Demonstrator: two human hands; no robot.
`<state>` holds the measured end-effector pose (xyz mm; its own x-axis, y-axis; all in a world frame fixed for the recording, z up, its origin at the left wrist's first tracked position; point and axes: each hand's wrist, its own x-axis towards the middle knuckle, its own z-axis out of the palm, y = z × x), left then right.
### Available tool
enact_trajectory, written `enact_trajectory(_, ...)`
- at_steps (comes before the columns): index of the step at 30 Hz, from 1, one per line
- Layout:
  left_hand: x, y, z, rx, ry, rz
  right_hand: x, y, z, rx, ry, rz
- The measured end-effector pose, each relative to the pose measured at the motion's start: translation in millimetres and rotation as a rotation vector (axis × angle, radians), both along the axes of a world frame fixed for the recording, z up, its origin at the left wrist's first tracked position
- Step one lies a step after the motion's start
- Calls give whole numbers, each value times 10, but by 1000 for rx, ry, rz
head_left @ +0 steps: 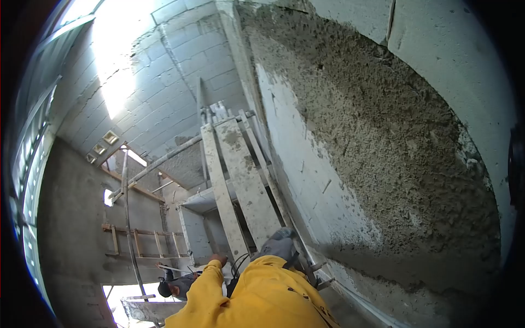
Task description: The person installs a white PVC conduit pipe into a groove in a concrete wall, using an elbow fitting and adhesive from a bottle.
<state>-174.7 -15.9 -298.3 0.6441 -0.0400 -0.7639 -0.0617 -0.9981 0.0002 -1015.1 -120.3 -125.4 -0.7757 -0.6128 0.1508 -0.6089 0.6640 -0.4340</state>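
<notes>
My left hand (219,259) reaches out from a yellow sleeve (205,281), left of the scaffold planks. It shows small, and its fingers are mostly hidden from above. Close beside it is the edge of a narrow plank (221,188). A wider, mortar-spattered plank (247,175) runs alongside, with my shoe (283,234) at its near end. Dark cords (239,263) hang between my hand and my body. My right hand is out of view.
Fresh, rough mortar (377,126) covers much of the right wall. Below left, a co-worker in a dark cap (164,288) stands near a wheelbarrow-like tray (150,310). Scaffold poles (158,163) and a wooden ladder-like frame (147,243) stand left. Gaps separate the planks.
</notes>
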Motion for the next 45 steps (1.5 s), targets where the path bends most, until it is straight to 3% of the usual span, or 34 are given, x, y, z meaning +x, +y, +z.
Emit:
enact_trajectory(1,-33,-224,126,-12,4,-72,-29,40,-88,60,17,-8)
enact_trajectory(2,116,-280,-309,-59,34,-146,-21,150,-172,141,35,-22)
enact_trajectory(4,211,-685,-560,-314,156,-23,-111,451,-730,455,108,26)
enact_trajectory(5,261,-1034,-487,-323,245,-115,-152,561,-1081,585,119,55)
enact_trajectory(6,307,-1344,-546,-410,281,-71,-116,621,-1388,583,29,20)
enact_trajectory(7,333,-1646,-617,-496,323,-26,-62,694,-1764,251,-293,-195)
enact_trajectory(8,511,-1981,-666,-494,526,-17,-21,762,-2110,-155,-528,-421)
enact_trajectory(10,471,-2628,-529,-550,526,-162,1206,352,-1150,-407,-369,-246)
enact_trajectory(12,698,-3157,-537,-476,539,-282,2080,14,-220,-184,-523,-430)
enact_trajectory(13,755,-3419,-520,-440,536,-317,2356,52,-164,-114,-430,-395)
enact_trajectory(17,984,-4327,-449,-275,435,-504,3334,643,-579,-6,-530,-455)
enact_trajectory(21,893,-5093,-494,-186,444,-677,4446,1416,-1104,228,-845,-663)
enact_trajectory(23,702,-5403,-572,-120,492,-706,5162,1952,-1741,318,-607,-628)
enact_trajectory(24,579,-5423,-576,-196,498,-784,5432,1999,-1595,380,-822,-768)
enact_trajectory(27,118,-5608,-565,-143,667,-932,6349,2247,-1625,235,-949,-1074)
enact_trajectory(29,-268,-5648,-501,-116,730,-1130,7116,2596,-2310,71,-1009,-1217)
enact_trajectory(33,-851,-5631,-436,-168,772,-1301,7853,2407,-2173,181,-1111,-1229)
enact_trajectory(36,-1138,-5674,-427,-219,813,-1434,8027,2176,-2202,17,-1183,-1250)
enact_trajectory(40,-1394,-5552,-283,-250,793,-1524,7668,1986,-2183,-72,-1285,-1259)
enact_trajectory(45,-1478,-5108,-327,-143,915,-1694,6734,1955,-2095,56,-955,-973)
